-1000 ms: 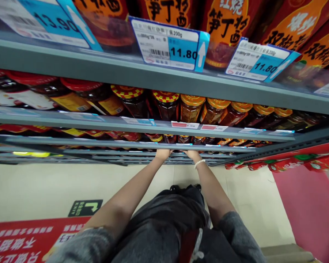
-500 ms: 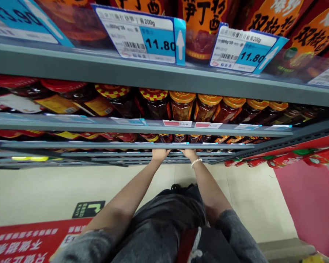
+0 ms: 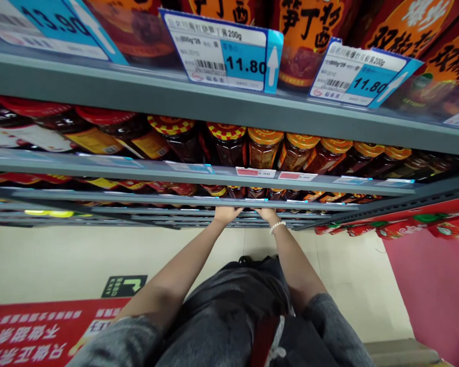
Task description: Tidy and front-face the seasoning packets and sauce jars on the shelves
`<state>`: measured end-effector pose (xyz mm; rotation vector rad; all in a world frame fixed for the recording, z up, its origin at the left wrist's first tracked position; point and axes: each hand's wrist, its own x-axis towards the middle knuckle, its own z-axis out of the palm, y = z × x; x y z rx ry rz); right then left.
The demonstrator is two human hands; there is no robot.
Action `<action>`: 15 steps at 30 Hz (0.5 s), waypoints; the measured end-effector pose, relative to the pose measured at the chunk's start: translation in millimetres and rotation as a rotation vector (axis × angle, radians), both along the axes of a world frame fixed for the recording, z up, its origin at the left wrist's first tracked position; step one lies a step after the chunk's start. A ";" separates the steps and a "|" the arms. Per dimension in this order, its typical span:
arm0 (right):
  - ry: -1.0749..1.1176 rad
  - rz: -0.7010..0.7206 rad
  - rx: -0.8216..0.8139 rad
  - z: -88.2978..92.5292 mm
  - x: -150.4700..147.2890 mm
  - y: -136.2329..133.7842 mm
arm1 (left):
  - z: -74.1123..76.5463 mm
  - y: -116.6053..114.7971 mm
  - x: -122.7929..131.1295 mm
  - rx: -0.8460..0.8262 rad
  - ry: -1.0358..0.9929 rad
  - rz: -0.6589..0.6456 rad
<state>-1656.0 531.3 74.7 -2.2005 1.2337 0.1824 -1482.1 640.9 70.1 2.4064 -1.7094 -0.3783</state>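
Observation:
Both my arms reach forward and down to a low level of the shelving. My left hand (image 3: 227, 214) is at a lower shelf edge (image 3: 199, 206), its thumb pointing inward and its other fingers hidden beneath or behind that edge. Close by on the right, my right hand (image 3: 266, 214) is at the same level, with a beaded bracelet (image 3: 277, 227) on the wrist. Its fingers are mostly out of sight too. Whether either hand grips anything cannot be made out. Small jars (image 3: 256, 192) stand in a row just above the hands.
Higher up are jars with orange lids (image 3: 265, 148) and red-lidded jars (image 3: 105, 127). Price tags (image 3: 225, 53) line the top shelf edge (image 3: 214, 104). Red packets (image 3: 401, 228) hang on the right. A red floor sign (image 3: 30, 331) and an exit marking (image 3: 124, 286) lie at lower left.
The upper shelves and their tags have shifted slightly to the right in view as the camera moved. My hands stay at the same low shelf edge.

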 end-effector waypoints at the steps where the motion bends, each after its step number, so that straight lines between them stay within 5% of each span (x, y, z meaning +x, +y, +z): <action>1: 0.005 -0.001 0.002 -0.3 0.1 -0.2 | -0.6 -3.9 -4.0 -0.007 -0.012 0.038; 6: 0.027 0.001 0.016 -1.9 -0.1 -1.4 | -7.2 -13.4 -5.2 0.025 0.022 0.031; 11: 0.009 0.011 0.024 -4.7 -1.5 -2.6 | -10.1 -0.9 10.0 0.044 0.106 -0.068; 15: -0.011 0.017 0.013 -6.7 -1.6 -3.6 | -5.1 3.8 5.4 -0.014 0.070 -0.015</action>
